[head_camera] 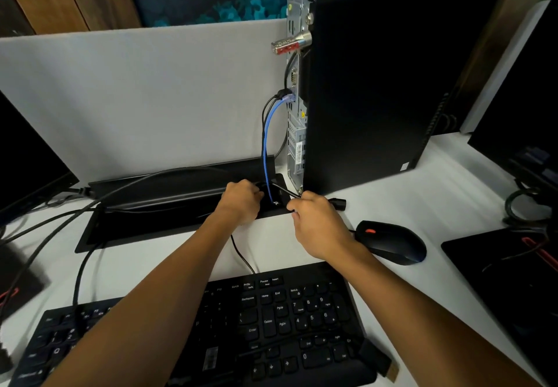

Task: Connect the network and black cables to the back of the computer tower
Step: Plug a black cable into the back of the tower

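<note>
Matt black tower [362, 84], bare-metal back

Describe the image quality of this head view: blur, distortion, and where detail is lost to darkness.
Head view: wide-angle bending curves the white partition top and the desk edges; the frame's margins smear, especially the left monitor; the computer tower side is so dark it shows almost no detail; the centre is sharper, with the blue network cable and both hands, left hand and right hand, readable.

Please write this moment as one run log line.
blue network cable: plugged in tower | right hand: holds black cable | left hand: in cable tray
</note>
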The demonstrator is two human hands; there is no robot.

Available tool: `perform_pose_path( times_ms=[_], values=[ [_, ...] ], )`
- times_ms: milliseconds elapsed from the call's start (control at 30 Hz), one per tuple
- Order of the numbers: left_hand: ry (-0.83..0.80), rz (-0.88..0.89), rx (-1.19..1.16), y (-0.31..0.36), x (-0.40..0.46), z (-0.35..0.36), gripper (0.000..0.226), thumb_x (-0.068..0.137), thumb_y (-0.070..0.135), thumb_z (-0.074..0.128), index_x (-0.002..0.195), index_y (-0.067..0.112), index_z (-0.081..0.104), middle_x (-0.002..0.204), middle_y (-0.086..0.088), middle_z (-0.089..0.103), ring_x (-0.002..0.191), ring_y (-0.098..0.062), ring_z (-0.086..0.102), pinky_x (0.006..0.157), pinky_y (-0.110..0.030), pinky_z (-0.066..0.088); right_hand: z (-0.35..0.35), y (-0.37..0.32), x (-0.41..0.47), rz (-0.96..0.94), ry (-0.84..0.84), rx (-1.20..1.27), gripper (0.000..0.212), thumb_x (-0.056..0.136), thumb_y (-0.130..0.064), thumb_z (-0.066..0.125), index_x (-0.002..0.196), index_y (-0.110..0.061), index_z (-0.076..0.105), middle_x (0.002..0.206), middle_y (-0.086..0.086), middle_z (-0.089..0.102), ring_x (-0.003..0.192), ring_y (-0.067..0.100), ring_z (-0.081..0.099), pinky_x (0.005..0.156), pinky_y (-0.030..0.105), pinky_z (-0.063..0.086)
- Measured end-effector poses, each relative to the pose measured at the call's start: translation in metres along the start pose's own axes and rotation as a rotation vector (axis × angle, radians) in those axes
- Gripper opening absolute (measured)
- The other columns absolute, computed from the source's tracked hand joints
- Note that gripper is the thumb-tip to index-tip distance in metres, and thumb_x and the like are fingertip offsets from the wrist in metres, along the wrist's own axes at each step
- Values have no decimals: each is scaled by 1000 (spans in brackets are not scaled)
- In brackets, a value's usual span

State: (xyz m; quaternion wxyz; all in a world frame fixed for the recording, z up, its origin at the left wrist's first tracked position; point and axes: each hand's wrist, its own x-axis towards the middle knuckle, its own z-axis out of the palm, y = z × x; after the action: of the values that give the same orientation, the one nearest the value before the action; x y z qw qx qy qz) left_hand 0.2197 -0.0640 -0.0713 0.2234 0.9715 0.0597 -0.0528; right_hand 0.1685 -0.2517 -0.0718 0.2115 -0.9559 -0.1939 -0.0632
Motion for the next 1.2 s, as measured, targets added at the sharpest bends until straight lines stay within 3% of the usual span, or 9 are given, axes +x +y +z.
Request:
perform_pose_path(
  times_ms=[167, 233, 333, 467, 767, 967, 1033, 1100, 1200],
  values=[
    [-187, 75, 9, 10, 6, -4, 34, 106, 29, 44, 119, 14, 72, 114, -6, 69, 109, -27, 60, 95, -35, 47, 1, 0, 3, 20, 34, -37, 22, 96, 0, 53, 103, -12, 70, 106, 6, 56, 86, 30, 60, 68, 31, 41],
    [-302, 76, -30, 15, 3, -8, 37, 106, 22, 40, 133, 15, 64, 138, -4, 60, 126, -25, 54, 105, -32, 38, 1, 1, 3, 19, 33, -38, 22, 96, 0, 53, 104, -12, 70, 105, 6, 56, 86, 30, 61, 68, 32, 41],
    [-423, 12, -22, 13, 5, -9, 41, 107, 29, 37, 144, 23, 54, 151, -1, 49, 139, -23, 43, 114, -34, 27, 0, 0, 3, 8, 22, -30, 25, 96, -1, 54, 109, -13, 71, 105, 7, 56, 86, 30, 61, 69, 34, 47],
    [-456, -63, -171, 13, 9, -13, 34, 100, 41, 44, 125, 27, 62, 133, -3, 59, 123, -23, 52, 110, -40, 35, -1, -2, 3, 0, 23, -38, 25, 95, 0, 54, 108, -12, 71, 104, 8, 56, 84, 32, 62, 70, 39, 54],
    [-450, -50, -34, 22, 23, 0, 36, 109, 22, 37, 136, 13, 58, 141, -10, 56, 121, -24, 53, 100, -32, 38, -1, -5, 1, -2, -4, -92, 31, 96, 0, 53, 118, -14, 69, 112, 7, 57, 92, 32, 64, 72, 33, 47],
    [-398, -24, -115, 13, 20, 1, 42, 109, 33, 37, 144, 17, 53, 149, -7, 52, 136, -25, 47, 114, -37, 34, 6, -5, 3, -70, 22, -202, 27, 92, -2, 56, 112, -13, 71, 107, 7, 65, 102, 29, 58, 85, 40, 54],
    [-380, -6, -29, 12, 19, -1, 47, 109, 40, 32, 146, 17, 52, 152, -10, 49, 138, -27, 45, 116, -39, 33, 9, -4, 4, -89, 24, -255, 24, 91, -5, 58, 107, -14, 73, 104, 5, 67, 104, 29, 55, 86, 41, 51],
    [-319, 13, 118, 13, 14, -4, 51, 109, 43, 29, 138, 11, 57, 143, -16, 55, 130, -32, 51, 107, -39, 39, 7, -3, 2, -44, 137, -224, 19, 87, -9, 69, 101, -18, 77, 100, 5, 63, 100, 31, 55, 80, 43, 51],
    [-194, 68, 182, 12, 15, -5, 51, 104, 53, 35, 111, 14, 66, 113, -16, 64, 99, -28, 61, 89, -41, 50, 0, -7, -4, -4, 216, -200, 19, 85, -15, 76, 102, -22, 78, 106, 5, 54, 103, 30, 51, 80, 42, 49]
  ],
)
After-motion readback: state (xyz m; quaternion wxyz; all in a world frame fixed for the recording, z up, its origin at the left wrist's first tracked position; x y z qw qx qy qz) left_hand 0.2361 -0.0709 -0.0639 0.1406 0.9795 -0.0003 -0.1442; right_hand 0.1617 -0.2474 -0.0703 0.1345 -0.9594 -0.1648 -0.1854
